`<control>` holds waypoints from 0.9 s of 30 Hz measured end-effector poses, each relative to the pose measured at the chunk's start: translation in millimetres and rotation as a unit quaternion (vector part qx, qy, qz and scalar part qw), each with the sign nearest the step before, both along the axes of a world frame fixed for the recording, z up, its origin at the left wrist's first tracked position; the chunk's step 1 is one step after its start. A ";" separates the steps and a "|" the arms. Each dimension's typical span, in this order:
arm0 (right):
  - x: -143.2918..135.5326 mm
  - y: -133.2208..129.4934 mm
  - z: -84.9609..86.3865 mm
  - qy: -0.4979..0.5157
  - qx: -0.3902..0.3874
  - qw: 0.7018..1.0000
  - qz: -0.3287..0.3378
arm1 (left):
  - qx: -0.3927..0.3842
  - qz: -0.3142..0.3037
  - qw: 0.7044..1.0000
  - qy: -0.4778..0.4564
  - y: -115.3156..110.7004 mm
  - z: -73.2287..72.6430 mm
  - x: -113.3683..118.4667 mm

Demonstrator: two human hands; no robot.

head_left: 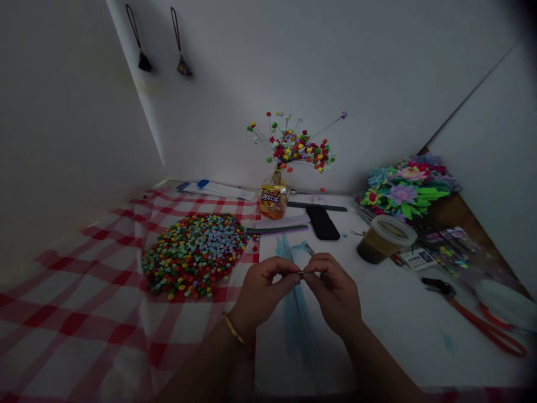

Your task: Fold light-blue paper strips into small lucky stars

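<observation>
My left hand (262, 288) and my right hand (334, 288) meet over the white tabletop, thumbs and forefingers pinched together. Between their fingertips is a small, thin piece (301, 273) that looks like a narrow paper strip; the fingers cover most of it. Long light-blue paper strips (296, 319) lie in a bundle beneath my hands, their far ends fanned out beyond the fingers. To the left, a large heap of small folded paper stars (197, 252) in many colours rests on the red-and-white checked cloth (79, 305).
Behind my hands stand a bottle (274, 196) holding star-tipped stems and a black phone (322, 223). On the right are a plastic tub of brown liquid (384, 239), pliers with orange handles (474, 319) and fuzzy craft flowers (405, 190). Dark strips (279, 229) lie behind.
</observation>
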State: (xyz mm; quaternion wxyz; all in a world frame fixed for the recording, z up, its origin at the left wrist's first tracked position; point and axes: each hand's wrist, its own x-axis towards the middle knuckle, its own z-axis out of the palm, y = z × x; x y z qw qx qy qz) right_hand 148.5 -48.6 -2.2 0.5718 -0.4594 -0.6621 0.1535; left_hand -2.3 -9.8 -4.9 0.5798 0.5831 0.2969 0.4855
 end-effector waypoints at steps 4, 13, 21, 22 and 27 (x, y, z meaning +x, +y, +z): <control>3.4 0.5 1.5 -0.123 0.097 0.986 -0.052 | -0.151 -0.104 0.980 -0.071 4.9 3.5 -3.1; 3.2 2.4 -1.9 -0.165 0.118 0.979 -0.018 | -0.241 -0.160 0.950 -0.120 6.9 2.3 -5.6; -0.7 4.7 -5.7 0.068 -0.089 0.993 0.037 | -0.185 -0.115 0.966 -0.142 6.3 3.5 -5.4; -0.8 4.6 -5.7 0.083 -0.100 0.990 0.045 | -0.179 -0.113 0.968 -0.137 6.4 2.7 -5.4; -2.6 2.5 -0.6 0.123 -0.132 0.981 0.075 | -0.123 -0.084 0.986 -0.078 6.9 3.5 -5.1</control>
